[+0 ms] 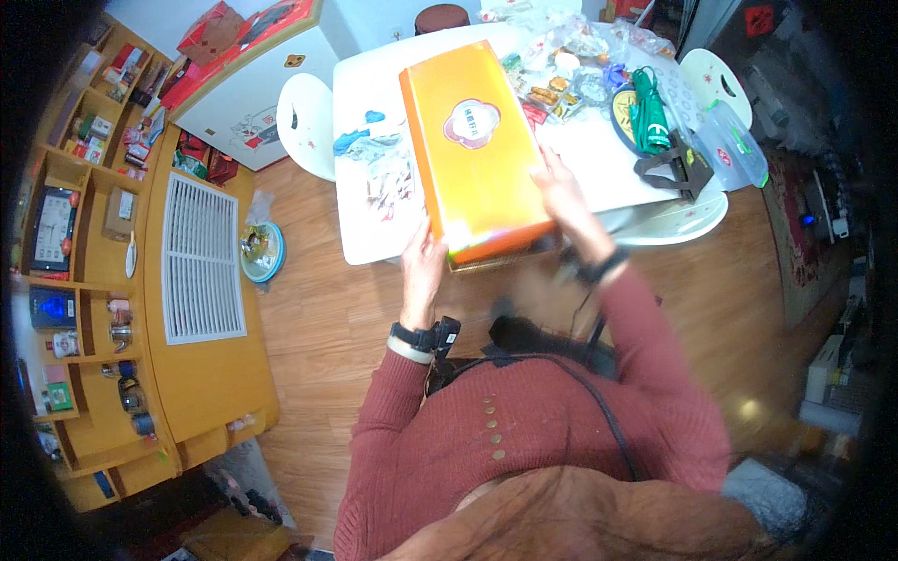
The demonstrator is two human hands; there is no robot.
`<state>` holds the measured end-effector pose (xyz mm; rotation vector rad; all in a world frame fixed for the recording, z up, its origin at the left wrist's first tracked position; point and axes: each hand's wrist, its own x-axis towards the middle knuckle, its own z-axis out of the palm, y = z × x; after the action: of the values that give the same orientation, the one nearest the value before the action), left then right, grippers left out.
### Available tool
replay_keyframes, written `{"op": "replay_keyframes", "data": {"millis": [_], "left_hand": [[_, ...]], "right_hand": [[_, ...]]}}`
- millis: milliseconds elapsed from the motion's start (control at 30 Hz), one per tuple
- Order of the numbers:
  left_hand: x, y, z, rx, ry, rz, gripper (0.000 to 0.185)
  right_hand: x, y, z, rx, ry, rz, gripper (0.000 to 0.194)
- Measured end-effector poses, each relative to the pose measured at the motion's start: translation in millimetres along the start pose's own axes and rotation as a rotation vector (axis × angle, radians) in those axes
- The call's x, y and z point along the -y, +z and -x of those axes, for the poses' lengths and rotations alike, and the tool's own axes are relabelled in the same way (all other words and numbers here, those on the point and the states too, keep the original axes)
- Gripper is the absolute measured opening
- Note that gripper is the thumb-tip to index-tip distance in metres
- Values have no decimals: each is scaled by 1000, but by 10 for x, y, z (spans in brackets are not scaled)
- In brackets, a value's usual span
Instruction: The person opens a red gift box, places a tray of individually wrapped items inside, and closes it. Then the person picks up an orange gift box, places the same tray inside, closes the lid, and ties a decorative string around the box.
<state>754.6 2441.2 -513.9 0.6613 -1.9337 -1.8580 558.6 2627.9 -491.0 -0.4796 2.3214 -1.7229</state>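
A large orange gift box [470, 161] with a pale flower-shaped emblem bearing writing lies over the near part of the white table [596, 182], tilted a little, its near end close to the table's edge. My left hand [424, 256] grips its near left corner. On the right long side, my right hand [558, 184] holds the box, slightly blurred. What lies beneath the box is hidden. To its left are a blue plastic bag [361, 134] and a crumpled clear bag [382, 168] with small items. Packaged baked snacks [551, 95] are beyond its right side.
White chairs [305, 126] stand around the table. At its right end are a green folded umbrella [649, 112], a dark strap bag [684, 168] and a clear plastic case [733, 147]. A blue basin [280, 256] stands on the floor by the wooden cabinet [210, 393].
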Motion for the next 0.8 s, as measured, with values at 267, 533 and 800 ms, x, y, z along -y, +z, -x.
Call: {"op": "replay_keyframes", "data": {"millis": [267,533,800], "left_hand": [[-140,-116,82,95,-198,132,58],[-250,-217,-331,163,-95,179,69],[-162,-265,-1540,247,-57,326,57]], "right_hand": [[-461,-195,198,122,235,-423,66],[27,-223,220,199,348,-463,55],[106,-136,127,161,339,-451,50]]}}
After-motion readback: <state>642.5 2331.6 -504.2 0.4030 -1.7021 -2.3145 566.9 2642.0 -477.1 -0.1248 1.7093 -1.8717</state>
